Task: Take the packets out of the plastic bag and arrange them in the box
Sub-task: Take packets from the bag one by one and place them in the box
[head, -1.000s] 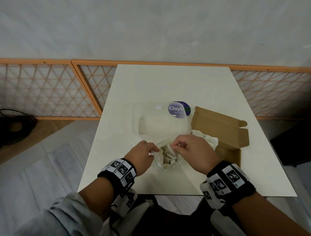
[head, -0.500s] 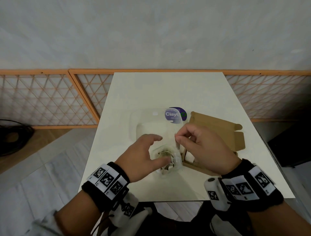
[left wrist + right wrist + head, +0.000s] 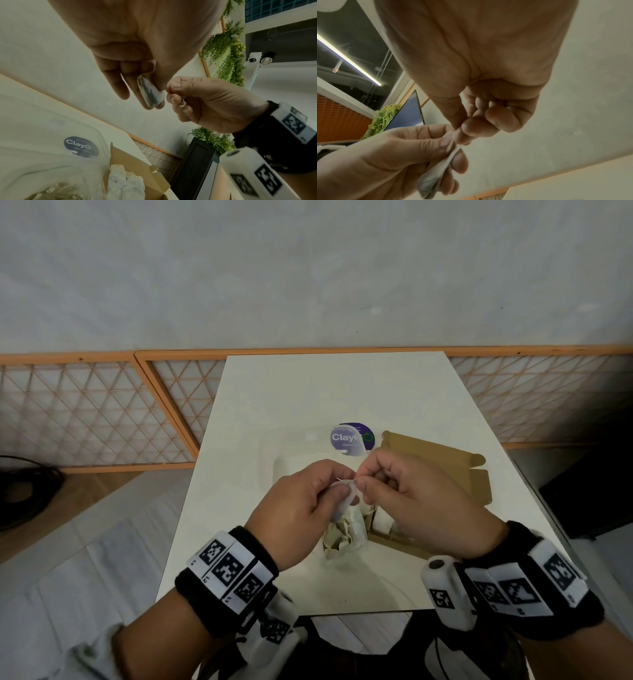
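A small white packet [image 3: 350,492] with dark contents is held above the table between both hands. My left hand [image 3: 337,491] pinches it between thumb and fingers, and the left wrist view shows the packet [image 3: 150,93] edge-on. My right hand [image 3: 359,482] pinches the packet's upper edge with thumb and forefinger; the right wrist view shows this hand [image 3: 462,129] meeting the packet [image 3: 435,173]. Below the hands lies the clear plastic bag [image 3: 346,537] with several more packets. The open cardboard box [image 3: 445,470] stands right of it, with white packets [image 3: 125,181] inside.
A clear plastic container [image 3: 294,453] with a purple round label [image 3: 351,436] lies behind the bag. The white table [image 3: 335,392] ends close to my body and at both sides. An orange lattice fence [image 3: 96,412] runs behind it.
Both hands have left the bag's mouth and risen. The right hand lifted a packet out, and the left hand came up from the bag to pinch it too.
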Action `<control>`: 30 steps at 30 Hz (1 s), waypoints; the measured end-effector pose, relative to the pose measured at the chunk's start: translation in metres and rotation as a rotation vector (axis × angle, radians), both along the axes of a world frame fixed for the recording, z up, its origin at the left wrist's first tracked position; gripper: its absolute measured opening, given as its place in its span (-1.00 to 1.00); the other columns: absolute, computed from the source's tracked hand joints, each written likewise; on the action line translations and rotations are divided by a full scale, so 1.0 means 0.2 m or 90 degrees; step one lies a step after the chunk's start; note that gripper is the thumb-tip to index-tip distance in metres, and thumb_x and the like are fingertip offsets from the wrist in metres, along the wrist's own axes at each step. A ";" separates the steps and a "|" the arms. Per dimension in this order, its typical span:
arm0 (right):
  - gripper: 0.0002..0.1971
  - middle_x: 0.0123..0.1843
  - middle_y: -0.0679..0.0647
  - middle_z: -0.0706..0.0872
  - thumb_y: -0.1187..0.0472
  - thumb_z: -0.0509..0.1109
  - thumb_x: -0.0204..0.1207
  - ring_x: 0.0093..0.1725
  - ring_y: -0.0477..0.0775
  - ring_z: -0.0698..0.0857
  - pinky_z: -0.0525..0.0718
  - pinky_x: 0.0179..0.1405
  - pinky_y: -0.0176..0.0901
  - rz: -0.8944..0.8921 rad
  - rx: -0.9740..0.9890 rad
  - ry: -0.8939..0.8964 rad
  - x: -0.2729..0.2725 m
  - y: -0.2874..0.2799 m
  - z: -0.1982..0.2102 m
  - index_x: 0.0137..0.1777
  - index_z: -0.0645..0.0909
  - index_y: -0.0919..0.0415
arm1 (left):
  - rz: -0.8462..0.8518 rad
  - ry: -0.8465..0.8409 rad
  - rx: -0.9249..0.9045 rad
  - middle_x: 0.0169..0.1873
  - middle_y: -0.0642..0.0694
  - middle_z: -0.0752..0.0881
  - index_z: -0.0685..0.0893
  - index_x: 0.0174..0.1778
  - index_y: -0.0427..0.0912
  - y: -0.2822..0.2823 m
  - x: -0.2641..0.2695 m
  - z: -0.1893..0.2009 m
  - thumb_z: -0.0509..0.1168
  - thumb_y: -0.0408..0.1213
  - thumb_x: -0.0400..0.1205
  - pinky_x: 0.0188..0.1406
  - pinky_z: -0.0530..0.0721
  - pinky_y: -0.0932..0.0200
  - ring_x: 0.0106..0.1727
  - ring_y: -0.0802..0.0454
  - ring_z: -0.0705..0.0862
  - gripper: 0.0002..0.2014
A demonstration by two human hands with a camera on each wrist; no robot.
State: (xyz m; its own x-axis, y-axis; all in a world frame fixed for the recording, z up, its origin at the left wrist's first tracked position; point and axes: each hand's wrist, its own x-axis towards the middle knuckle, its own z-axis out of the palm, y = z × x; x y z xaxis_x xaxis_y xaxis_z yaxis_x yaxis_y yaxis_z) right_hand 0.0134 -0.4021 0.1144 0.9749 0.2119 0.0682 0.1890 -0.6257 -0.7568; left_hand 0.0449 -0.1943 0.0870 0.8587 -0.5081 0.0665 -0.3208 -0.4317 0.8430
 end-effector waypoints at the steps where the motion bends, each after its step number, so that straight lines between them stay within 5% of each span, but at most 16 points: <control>1: -0.86 -0.20 -0.18 0.77 0.15 0.36 0.73 -0.25 -0.07 0.70 0.67 -0.25 -0.10 -0.004 -0.027 -0.014 0.00 -0.01 0.01 -0.06 0.65 -0.08 | -0.004 0.007 0.004 -0.18 0.13 0.84 0.67 0.08 0.10 0.00 0.00 0.00 0.25 -0.17 0.82 0.00 0.76 -0.03 -0.16 0.15 0.80 -0.90; 6: -0.89 -0.23 -0.26 0.68 0.12 0.35 0.74 -0.18 -0.08 0.66 0.60 -0.24 -0.18 -0.012 -0.134 -0.091 0.05 -0.04 0.03 -0.02 0.64 -0.08 | -0.034 0.015 -0.029 -0.21 0.05 0.82 0.70 -0.03 0.04 0.00 -0.01 0.00 0.33 -0.14 0.79 0.01 0.77 -0.10 -0.13 0.07 0.81 -0.90; 10: -0.91 -0.24 -0.28 0.70 0.15 0.37 0.74 -0.18 -0.13 0.67 0.51 -0.24 -0.37 -0.005 -0.073 -0.069 0.06 -0.02 0.00 0.00 0.68 0.00 | 0.020 0.053 -0.168 -0.01 -0.04 0.78 0.77 -0.05 -0.03 -0.02 -0.01 0.02 0.46 -0.21 0.71 0.12 0.80 -0.05 0.04 -0.01 0.81 -0.96; 15: -0.92 -0.20 -0.03 0.78 0.13 0.39 0.75 -0.27 0.04 0.66 0.65 -0.24 0.07 0.002 0.066 -0.026 0.05 0.01 -0.07 0.02 0.69 0.03 | 0.069 0.125 -0.298 0.01 -0.21 0.83 0.79 0.00 -0.25 -0.02 0.01 0.07 0.46 -0.33 0.66 0.00 0.81 0.17 -0.10 -0.14 0.83 -0.93; 20: -0.91 -0.21 0.00 0.75 0.15 0.41 0.72 -0.23 0.09 0.66 0.70 -0.16 0.18 0.016 0.107 0.006 0.05 0.03 -0.14 -0.04 0.66 0.02 | 0.078 0.167 -0.355 -0.06 -0.44 0.83 0.76 -0.02 -0.37 -0.01 0.04 0.09 0.45 -0.30 0.63 0.10 0.83 0.03 -0.03 -0.33 0.82 -0.83; 25: -0.90 -0.29 -0.36 0.73 0.23 0.49 0.69 -0.29 -0.28 0.67 0.54 -0.21 -0.47 0.022 0.110 0.039 0.05 0.05 -0.19 -0.07 0.72 0.05 | 0.103 0.159 -0.349 -0.12 -0.45 0.82 0.76 -0.05 -0.29 0.00 0.06 0.10 0.45 -0.38 0.67 0.07 0.81 -0.02 -0.10 -0.31 0.81 -0.95; 28: -0.95 -0.27 -0.45 0.74 0.24 0.49 0.68 -0.24 -0.36 0.70 0.54 -0.19 -0.55 0.014 0.081 0.066 0.06 0.05 -0.26 0.00 0.79 0.15 | 0.097 0.168 -0.376 -0.17 -0.49 0.80 0.73 -0.04 -0.34 0.02 0.07 0.11 0.43 -0.39 0.67 -0.04 0.80 0.01 -0.17 -0.22 0.78 -0.92; 30: -0.92 -0.22 -0.34 0.76 0.18 0.47 0.69 -0.19 -0.32 0.70 0.53 -0.16 -0.50 0.008 0.013 0.080 0.08 0.03 -0.33 0.02 0.81 0.08 | 0.098 0.168 -0.378 -0.23 -0.44 0.80 0.71 -0.03 -0.38 0.04 0.07 0.10 0.42 -0.41 0.68 -0.11 0.77 0.09 -0.20 -0.25 0.78 -0.92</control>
State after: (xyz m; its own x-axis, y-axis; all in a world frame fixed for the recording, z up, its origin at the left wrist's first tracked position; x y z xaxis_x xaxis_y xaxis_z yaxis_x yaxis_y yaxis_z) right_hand 0.0303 -0.3960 0.0494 0.9733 0.2239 -0.0504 0.0990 -0.6078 -0.7879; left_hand 0.0594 -0.1855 0.1078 0.9443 -0.3206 0.0747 -0.0429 0.1052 0.9935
